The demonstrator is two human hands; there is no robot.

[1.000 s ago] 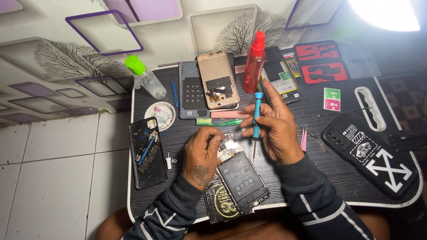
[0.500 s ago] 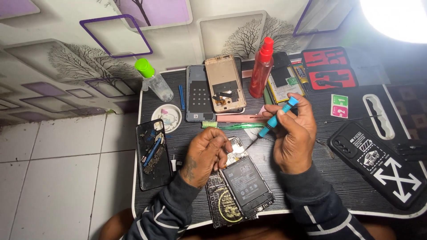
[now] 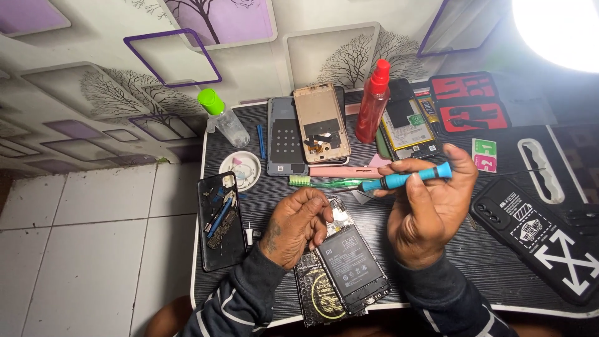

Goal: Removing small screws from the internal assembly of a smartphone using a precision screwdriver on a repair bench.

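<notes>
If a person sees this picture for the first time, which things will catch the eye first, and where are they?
First comes the right hand at the centre, holding a blue screwdriver nearly level above the dark table. Beside it, the left hand rests on an opened phone with its black battery showing. At the back stand a red spray bottle and a clear bottle with a green cap.
</notes>
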